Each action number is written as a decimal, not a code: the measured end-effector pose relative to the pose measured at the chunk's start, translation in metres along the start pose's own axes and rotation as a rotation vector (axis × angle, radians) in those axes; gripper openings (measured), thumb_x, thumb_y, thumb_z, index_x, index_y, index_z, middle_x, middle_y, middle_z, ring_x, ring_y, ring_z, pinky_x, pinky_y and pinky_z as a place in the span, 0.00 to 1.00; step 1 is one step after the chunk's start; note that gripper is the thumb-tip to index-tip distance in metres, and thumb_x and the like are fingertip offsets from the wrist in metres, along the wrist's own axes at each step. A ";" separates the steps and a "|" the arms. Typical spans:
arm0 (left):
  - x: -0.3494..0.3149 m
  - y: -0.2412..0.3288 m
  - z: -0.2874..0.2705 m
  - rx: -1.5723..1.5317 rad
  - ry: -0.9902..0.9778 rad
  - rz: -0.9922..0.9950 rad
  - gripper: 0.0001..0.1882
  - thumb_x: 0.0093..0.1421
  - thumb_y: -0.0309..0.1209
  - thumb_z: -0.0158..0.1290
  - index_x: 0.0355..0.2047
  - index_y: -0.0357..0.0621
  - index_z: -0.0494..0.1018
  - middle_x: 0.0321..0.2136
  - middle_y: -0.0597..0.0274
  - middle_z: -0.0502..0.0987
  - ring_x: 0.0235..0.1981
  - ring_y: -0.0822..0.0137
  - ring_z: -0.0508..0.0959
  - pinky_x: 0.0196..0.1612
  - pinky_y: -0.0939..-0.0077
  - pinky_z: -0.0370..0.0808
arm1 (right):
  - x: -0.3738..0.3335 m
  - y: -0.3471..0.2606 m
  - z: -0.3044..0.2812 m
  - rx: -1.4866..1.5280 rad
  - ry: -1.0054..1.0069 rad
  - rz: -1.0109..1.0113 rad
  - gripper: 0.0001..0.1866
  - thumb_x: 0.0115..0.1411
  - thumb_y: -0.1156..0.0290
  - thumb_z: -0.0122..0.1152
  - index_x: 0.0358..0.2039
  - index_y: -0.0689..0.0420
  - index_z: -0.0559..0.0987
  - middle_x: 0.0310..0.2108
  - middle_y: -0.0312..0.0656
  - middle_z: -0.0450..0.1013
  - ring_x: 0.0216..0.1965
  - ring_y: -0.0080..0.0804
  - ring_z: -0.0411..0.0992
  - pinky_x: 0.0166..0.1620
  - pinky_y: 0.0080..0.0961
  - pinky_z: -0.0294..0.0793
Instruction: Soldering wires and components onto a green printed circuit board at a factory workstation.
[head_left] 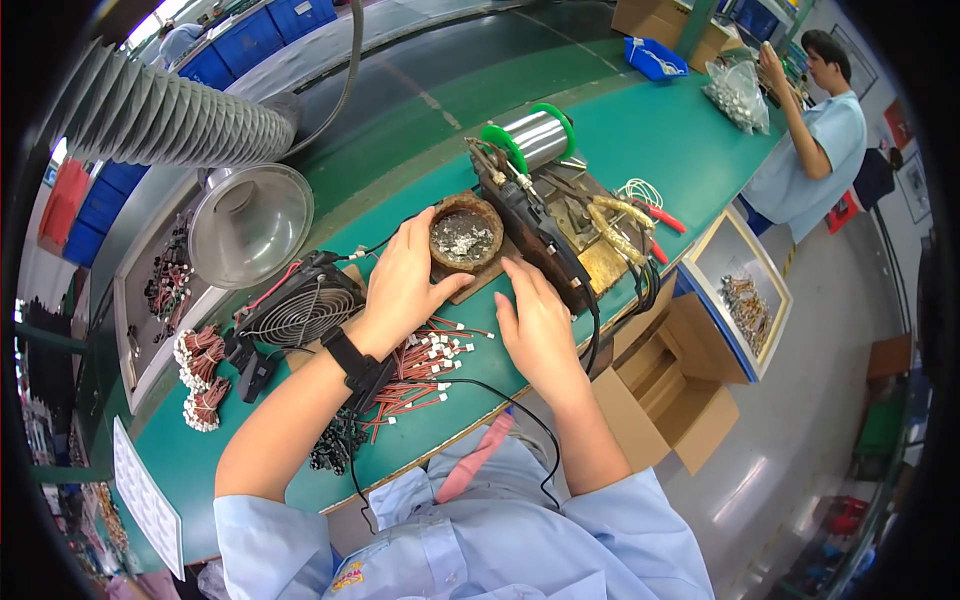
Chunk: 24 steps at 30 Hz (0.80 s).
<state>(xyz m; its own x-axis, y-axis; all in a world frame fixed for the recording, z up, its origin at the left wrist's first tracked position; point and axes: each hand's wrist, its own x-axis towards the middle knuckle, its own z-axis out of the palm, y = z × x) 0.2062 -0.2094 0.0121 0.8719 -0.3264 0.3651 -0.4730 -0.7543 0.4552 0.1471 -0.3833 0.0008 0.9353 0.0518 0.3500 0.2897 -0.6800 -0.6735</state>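
A small round brown bowl (466, 232) with silvery scraps inside rests on a dark wooden board (482, 282) on the bench. My left hand (402, 278) lies along the bowl's left side, fingers stretched, fingertips at its rim and thumb apart over the board's near edge. On the other side, my right hand (538, 325) points its spread fingers at the board's near right corner; whether it touches is hard to tell. Neither hand visibly grips anything. Beneath my left wrist, which wears a black band (350, 360), lie red-and-black wire leads (425, 365) with white connectors.
Right of the bowl stands a soldering stand (535, 215) with a solder wire spool (540, 138) and red-handled pliers (660, 215). A fan (305, 310) and clear extractor hood (250, 225) are at left. An open carton (665, 390) sits below the bench edge. A co-worker (815, 140) works at far right.
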 end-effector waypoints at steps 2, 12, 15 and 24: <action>0.001 -0.001 -0.001 -0.006 0.009 -0.013 0.43 0.46 0.39 0.63 0.56 0.30 0.55 0.47 0.43 0.67 0.50 0.47 0.69 0.51 0.62 0.68 | -0.002 0.000 0.003 -0.020 -0.001 -0.019 0.19 0.56 0.75 0.54 0.50 0.62 0.69 0.50 0.54 0.67 0.49 0.53 0.67 0.50 0.39 0.68; 0.010 -0.024 0.002 -0.070 -0.037 -0.117 0.42 0.51 0.44 0.59 0.57 0.27 0.54 0.47 0.39 0.68 0.49 0.47 0.70 0.51 0.62 0.68 | 0.004 0.000 0.007 -0.085 -0.052 -0.031 0.20 0.58 0.73 0.54 0.51 0.63 0.68 0.53 0.55 0.64 0.52 0.52 0.65 0.53 0.39 0.66; 0.010 -0.033 0.001 -0.050 -0.062 -0.085 0.42 0.51 0.43 0.60 0.56 0.27 0.55 0.46 0.39 0.68 0.49 0.47 0.70 0.50 0.62 0.69 | 0.003 0.000 0.007 -0.108 -0.058 -0.035 0.20 0.58 0.72 0.54 0.51 0.63 0.68 0.52 0.55 0.64 0.52 0.53 0.65 0.53 0.39 0.66; 0.006 -0.012 -0.008 0.064 -0.131 -0.036 0.44 0.48 0.42 0.62 0.56 0.26 0.54 0.46 0.40 0.68 0.49 0.47 0.70 0.49 0.63 0.70 | -0.001 -0.002 0.002 -0.182 -0.052 -0.042 0.15 0.56 0.73 0.56 0.43 0.65 0.73 0.48 0.55 0.68 0.48 0.52 0.68 0.50 0.38 0.68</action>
<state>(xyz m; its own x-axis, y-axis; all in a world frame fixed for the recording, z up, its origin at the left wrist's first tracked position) 0.2164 -0.1975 0.0153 0.8991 -0.3672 0.2384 -0.4360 -0.8003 0.4116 0.1458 -0.3803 0.0002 0.9337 0.1177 0.3383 0.2919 -0.7975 -0.5280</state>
